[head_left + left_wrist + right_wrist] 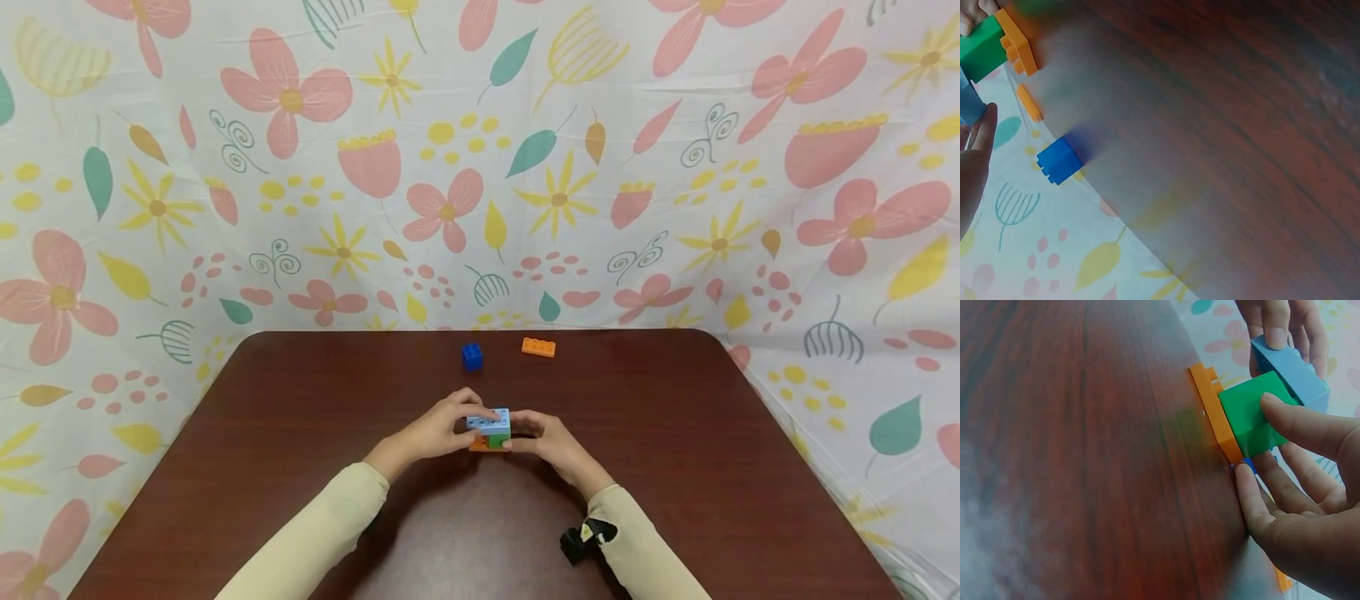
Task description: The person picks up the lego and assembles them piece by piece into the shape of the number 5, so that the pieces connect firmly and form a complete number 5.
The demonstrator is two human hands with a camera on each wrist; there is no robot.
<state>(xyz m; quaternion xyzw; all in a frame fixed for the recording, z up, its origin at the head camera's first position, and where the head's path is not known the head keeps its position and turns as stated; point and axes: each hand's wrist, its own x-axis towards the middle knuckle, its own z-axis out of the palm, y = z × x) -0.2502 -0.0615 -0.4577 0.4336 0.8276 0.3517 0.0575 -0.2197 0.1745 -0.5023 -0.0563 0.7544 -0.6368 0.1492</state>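
Head view: lettering on the bricks, if any, is too small for me to read. Dark, red-brown wood grain covers the table (637, 433), with a pale glare towards me; its far corners are rounded, and behind its far edge hangs a white cloth (446, 212) printed with pink, yellow and teal flowers and leaves. Near the table's middle, my left hand (438, 429) pinches the light blue brick (491, 426), which lies over the green block (497, 440) and overhangs it leftwards. My right hand (558, 442) pinches that green block, thumb on its near side, above the orange base plate (1215, 415). Close to the table's far edge sit a dark blue brick (472, 357) and, right of it, an orange piece (538, 347). Both my cream sleeves (318, 533) run out of frame, and a black object (579, 540) by the right cuff is hard to make out. The left wrist view cuts the stack off at its upper left; the right one half-hides the dark blue brick behind my fingers. Whether the light blue brick is fully seated, I cannot tell.
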